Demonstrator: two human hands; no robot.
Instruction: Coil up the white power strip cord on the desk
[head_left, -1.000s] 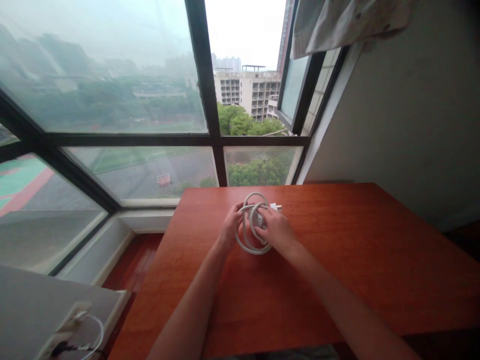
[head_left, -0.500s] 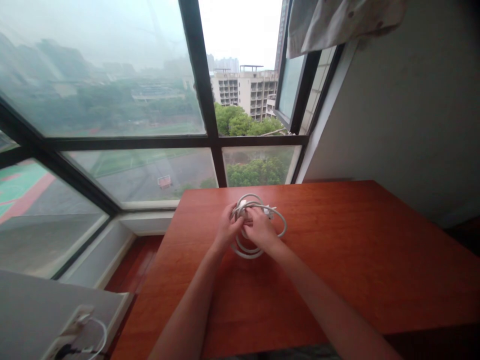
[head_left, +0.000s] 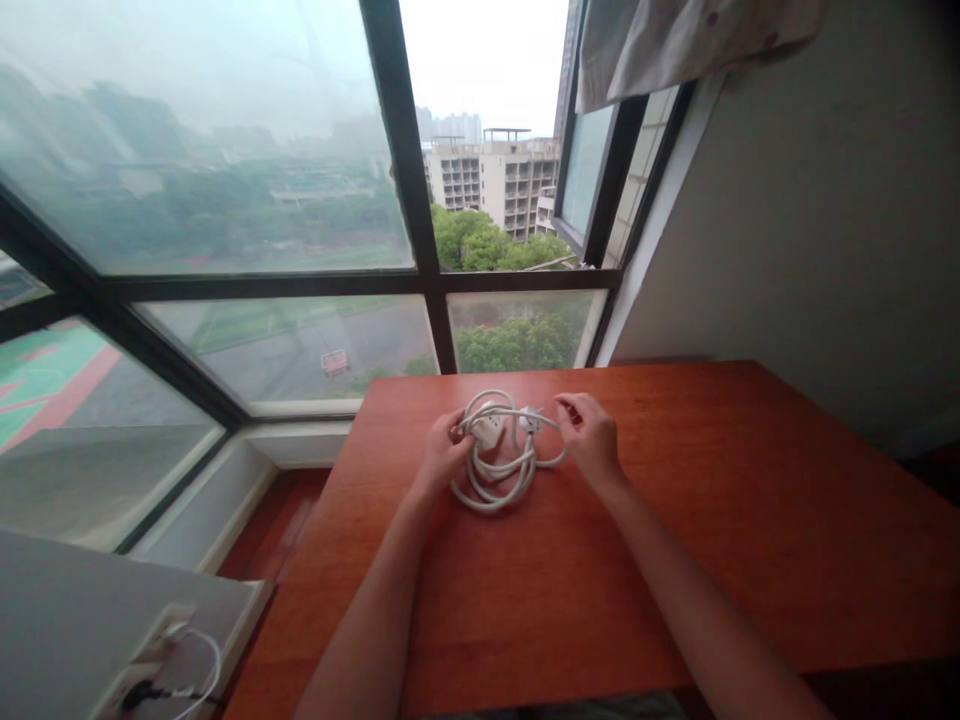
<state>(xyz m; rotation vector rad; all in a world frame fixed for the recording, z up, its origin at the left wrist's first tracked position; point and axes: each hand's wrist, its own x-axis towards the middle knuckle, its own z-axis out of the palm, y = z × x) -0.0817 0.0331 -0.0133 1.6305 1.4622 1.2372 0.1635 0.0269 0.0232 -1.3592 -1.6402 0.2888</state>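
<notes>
A coiled white power cable (head_left: 501, 470) with a white plug lies on the far part of the red-brown wooden table (head_left: 675, 560). My left hand (head_left: 442, 455) rests at the coil's left side, its fingers closed around the loops near the plug. My right hand (head_left: 589, 435) is at the coil's right side, thumb and fingers pinched on a strand of the cable that runs toward the plug.
A large dark-framed window (head_left: 420, 200) stands behind the table, a grey wall (head_left: 825, 220) to the right. At the lower left a white wall socket (head_left: 161, 650) has a plug and a thin white wire. Cloth (head_left: 690, 40) hangs at the top right.
My right hand has moved off the top of the coil to its right side, drawing a strand out. The coil has loosened and spread on the table. My left hand stays at the left.
</notes>
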